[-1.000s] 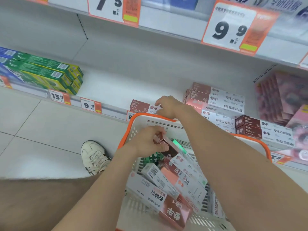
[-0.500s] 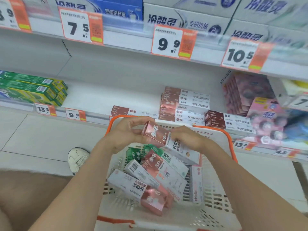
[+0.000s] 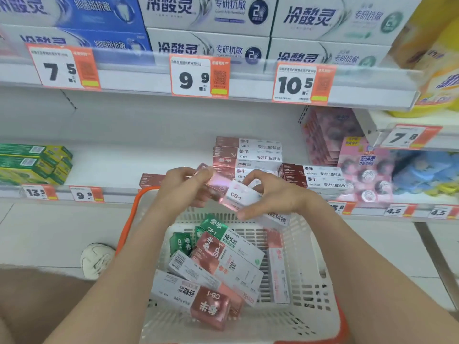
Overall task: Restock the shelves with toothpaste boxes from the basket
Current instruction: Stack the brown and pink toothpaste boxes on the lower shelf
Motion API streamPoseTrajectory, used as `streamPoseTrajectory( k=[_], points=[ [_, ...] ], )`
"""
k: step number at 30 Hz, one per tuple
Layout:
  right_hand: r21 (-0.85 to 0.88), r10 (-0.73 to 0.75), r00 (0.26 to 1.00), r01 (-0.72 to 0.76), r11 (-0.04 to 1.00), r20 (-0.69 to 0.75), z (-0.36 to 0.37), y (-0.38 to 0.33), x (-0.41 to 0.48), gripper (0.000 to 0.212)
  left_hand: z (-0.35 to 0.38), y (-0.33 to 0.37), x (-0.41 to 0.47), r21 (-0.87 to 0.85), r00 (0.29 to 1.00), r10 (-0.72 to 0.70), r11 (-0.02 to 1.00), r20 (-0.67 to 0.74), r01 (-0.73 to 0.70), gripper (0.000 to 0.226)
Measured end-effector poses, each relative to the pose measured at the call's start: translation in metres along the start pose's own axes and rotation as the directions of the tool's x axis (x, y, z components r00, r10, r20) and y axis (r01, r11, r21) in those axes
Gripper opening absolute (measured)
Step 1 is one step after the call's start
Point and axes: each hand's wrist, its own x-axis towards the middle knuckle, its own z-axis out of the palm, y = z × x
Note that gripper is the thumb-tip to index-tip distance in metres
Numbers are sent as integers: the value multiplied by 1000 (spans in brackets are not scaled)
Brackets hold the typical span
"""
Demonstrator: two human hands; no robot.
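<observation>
A pink and white toothpaste box (image 3: pixel 234 196) marked CB-1 is held in both hands above the basket's far rim. My left hand (image 3: pixel 183 187) grips its pink end and my right hand (image 3: pixel 268 194) grips its white end. The white basket (image 3: pixel 310 281) with an orange rim sits below, holding several red, pink and green toothpaste boxes (image 3: pixel 218 259). Just behind my hands, on the lower shelf (image 3: pixel 119 165), stands a stack of matching boxes (image 3: pixel 248 152), and one dark red box (image 3: pixel 151 181) lies alone to its left.
Dark red boxes (image 3: pixel 315 176) sit right of the stack, with pink packs (image 3: pixel 362 170) further right. Green boxes (image 3: pixel 32 162) lie at the shelf's left end. Blue and white toothpaste cartons (image 3: pixel 206 28) fill the upper shelf above price tags. A white shoe (image 3: pixel 96 259) rests on the floor tiles.
My left hand lifted a box out of the basket and my right hand came back from the shelf to grip its other end. The box has risen a little and the view has tilted upward.
</observation>
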Motion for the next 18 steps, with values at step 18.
streamPoseTrajectory(
  k=[18],
  points=[
    [-765, -301, 857, -154, 626, -419, -27, 14, 89, 57, 24, -9, 94, 210, 998, -6, 978, -66, 20, 20]
  ],
)
